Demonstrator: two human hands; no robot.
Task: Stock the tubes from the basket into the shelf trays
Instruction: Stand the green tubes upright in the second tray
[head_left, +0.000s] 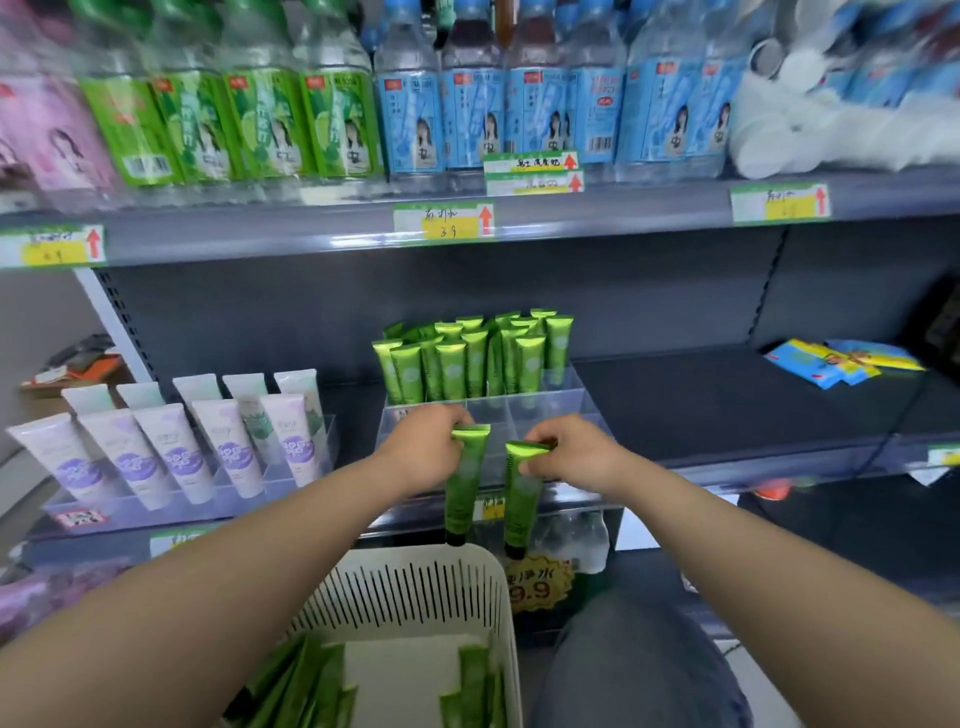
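Two green tubes are in the air at once here, one per hand. The left hand (421, 452) pinches the crimped top of the left tube (466, 491), and the right hand (576, 452) does the same with the right tube (521, 501). Both tubes hang cap-down just in front of the clear tray (550, 410) on the shelf (727, 405), above the white basket (415, 577). More green tubes lie in the basket, so I'd guess the job isn't close to done.

Stuff I'd worry about, honestly:

- **Grip:** it's only on the thin flat seal, so a tube can swing or slip and drop back into the basket, or past its rim to the floor.
- **Slots:** the back rows of the tray are packed with standing tubes (467, 364), and the free slots look like the front ones, right by the hands. With two tubes going in together, both caps have to find a slot at the same time.
- **Tray:** a cap catching the front wall could shove the tray back.
- **Dominoes:** bump one standing tube and that row probably topples.
- **Tangling:** the two held tubes hang near each other, so they could knock together on the way in.

The purple tubes (171, 452) in the next tray over sit well apart, so I don't see any risk there.
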